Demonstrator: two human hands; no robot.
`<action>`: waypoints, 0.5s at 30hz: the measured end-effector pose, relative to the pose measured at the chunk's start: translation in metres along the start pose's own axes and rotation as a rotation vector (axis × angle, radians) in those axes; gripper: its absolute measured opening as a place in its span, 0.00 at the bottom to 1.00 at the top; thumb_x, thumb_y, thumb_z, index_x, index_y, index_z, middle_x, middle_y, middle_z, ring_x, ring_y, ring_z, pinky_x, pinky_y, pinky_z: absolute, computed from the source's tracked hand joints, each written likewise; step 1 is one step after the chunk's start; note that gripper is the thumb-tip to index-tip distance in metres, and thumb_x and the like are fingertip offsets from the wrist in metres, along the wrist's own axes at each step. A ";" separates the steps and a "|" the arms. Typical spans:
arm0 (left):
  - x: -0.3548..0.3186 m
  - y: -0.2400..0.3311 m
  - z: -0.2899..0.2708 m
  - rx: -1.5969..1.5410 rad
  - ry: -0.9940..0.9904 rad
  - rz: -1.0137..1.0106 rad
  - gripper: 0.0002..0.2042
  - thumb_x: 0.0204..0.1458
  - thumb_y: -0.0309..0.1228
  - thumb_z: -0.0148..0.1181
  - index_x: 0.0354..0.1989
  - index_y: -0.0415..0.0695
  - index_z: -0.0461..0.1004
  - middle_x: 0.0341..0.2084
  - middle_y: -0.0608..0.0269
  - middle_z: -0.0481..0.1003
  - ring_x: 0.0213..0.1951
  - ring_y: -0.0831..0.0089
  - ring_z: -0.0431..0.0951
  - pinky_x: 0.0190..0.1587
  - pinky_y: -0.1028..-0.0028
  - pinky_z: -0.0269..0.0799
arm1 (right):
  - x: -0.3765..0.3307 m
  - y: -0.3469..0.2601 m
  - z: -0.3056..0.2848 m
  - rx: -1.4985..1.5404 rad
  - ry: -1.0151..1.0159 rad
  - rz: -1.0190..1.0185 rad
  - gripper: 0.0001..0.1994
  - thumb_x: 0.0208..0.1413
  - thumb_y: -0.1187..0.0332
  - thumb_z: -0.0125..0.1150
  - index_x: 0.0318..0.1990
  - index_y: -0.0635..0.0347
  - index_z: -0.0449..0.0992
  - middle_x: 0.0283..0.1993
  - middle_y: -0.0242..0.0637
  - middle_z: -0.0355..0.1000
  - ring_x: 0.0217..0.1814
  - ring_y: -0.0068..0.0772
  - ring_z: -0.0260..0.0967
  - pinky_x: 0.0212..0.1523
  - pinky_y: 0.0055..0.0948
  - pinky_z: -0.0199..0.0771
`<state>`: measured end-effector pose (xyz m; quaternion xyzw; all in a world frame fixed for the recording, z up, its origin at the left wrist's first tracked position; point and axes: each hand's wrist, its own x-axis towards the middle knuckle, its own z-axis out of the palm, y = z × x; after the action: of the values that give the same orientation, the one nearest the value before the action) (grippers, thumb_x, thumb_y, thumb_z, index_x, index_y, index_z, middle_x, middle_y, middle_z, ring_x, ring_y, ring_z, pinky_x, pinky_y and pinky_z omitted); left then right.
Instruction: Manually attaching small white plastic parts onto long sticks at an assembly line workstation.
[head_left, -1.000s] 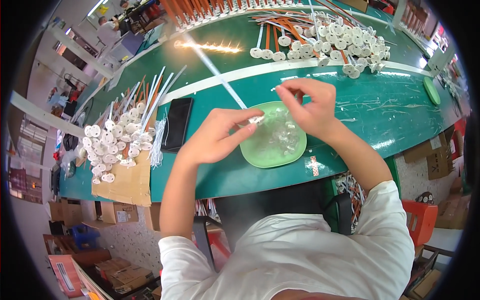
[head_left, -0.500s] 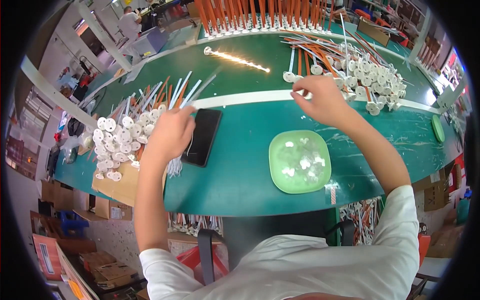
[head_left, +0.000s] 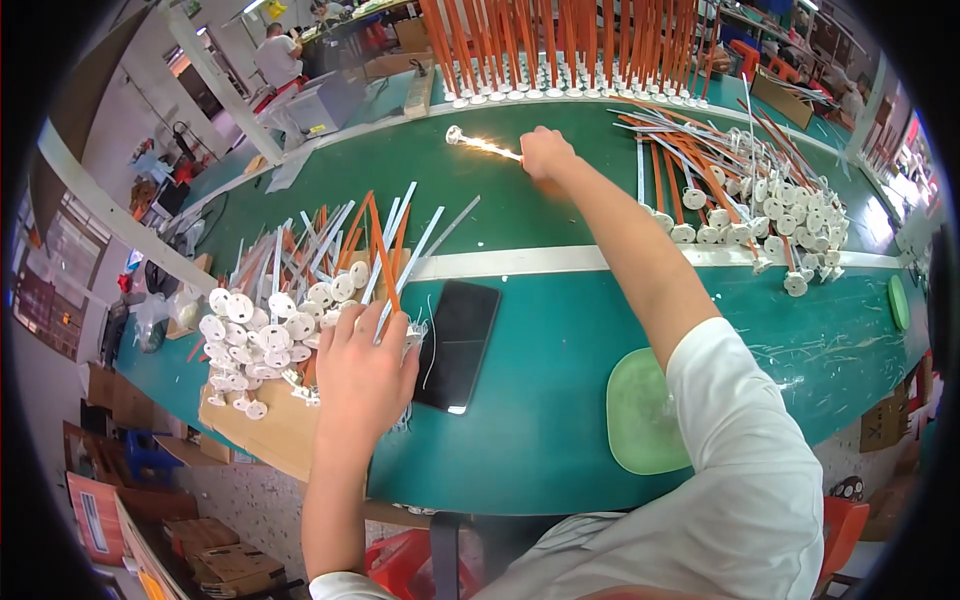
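Two hands: both are at work, far apart on a long green tabletop (head_left: 560,420).
Left hand: the left hand (head_left: 365,375) lies palm down, fingers curled onto the near end of a pile of white disc-capped parts with orange and white tubes (head_left: 290,310); it seems to be picking one tube out of the heap, but whether it has closed on one I cannot tell.
Pile at left: the discs point toward the person and the tubes fan away, so the ends are easy to take; the heap rests on a sheet of brown cardboard (head_left: 270,430) that overhangs the tabletop edge.
Right hand: the right hand (head_left: 545,155) is stretched far forward, fingers clenched round the near end of a thin rod (head_left: 485,147) that glows brightly along its length.
Glowing rod: it lies almost flat on the green surface, its white disc end pointing left, away from the hand; it is held by its end, probably to keep the fingers off the lit part.
Row at back: a rank of orange tubes on white bases (head_left: 560,50) stands upright just beyond the right hand, likely set apart from the loose ones.
Pile at right: a second heap of disc-ended tubes (head_left: 760,200) lies to the right of the outstretched arm.
Near things: a black phone (head_left: 457,345) lies flat just beside the left hand; a pale green dish (head_left: 640,415) sits at the near edge, partly hidden by the white sleeve (head_left: 740,450).
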<state>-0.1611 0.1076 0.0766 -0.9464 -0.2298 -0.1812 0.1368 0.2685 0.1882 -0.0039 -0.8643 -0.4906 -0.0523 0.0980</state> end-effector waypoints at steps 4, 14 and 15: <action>0.005 -0.003 -0.001 -0.190 0.146 0.062 0.14 0.49 0.32 0.68 0.43 0.41 0.77 0.47 0.56 0.77 0.52 0.54 0.75 0.49 0.56 0.70 | 0.011 0.003 -0.028 0.034 -0.163 -0.069 0.16 0.53 0.65 0.67 0.47 0.63 0.79 0.48 0.55 0.77 0.55 0.58 0.74 0.56 0.47 0.76; 0.049 0.033 0.002 -0.428 0.317 0.069 0.12 0.51 0.30 0.67 0.42 0.38 0.78 0.41 0.52 0.80 0.45 0.52 0.79 0.49 0.60 0.75 | -0.082 -0.009 -0.174 -0.535 0.075 -0.393 0.06 0.52 0.70 0.65 0.37 0.56 0.83 0.41 0.44 0.80 0.47 0.48 0.80 0.50 0.46 0.78; 0.050 0.035 0.002 -0.453 0.348 0.042 0.13 0.51 0.30 0.67 0.43 0.39 0.78 0.42 0.52 0.80 0.46 0.51 0.79 0.50 0.59 0.74 | -0.101 -0.020 -0.195 -0.712 0.190 -0.558 0.04 0.48 0.69 0.66 0.33 0.53 0.83 0.37 0.38 0.80 0.41 0.41 0.80 0.48 0.40 0.75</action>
<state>-0.1022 0.0973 0.0893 -0.9120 -0.1370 -0.3848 -0.0372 0.2008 0.0708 0.1694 -0.6706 -0.6447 -0.3207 -0.1784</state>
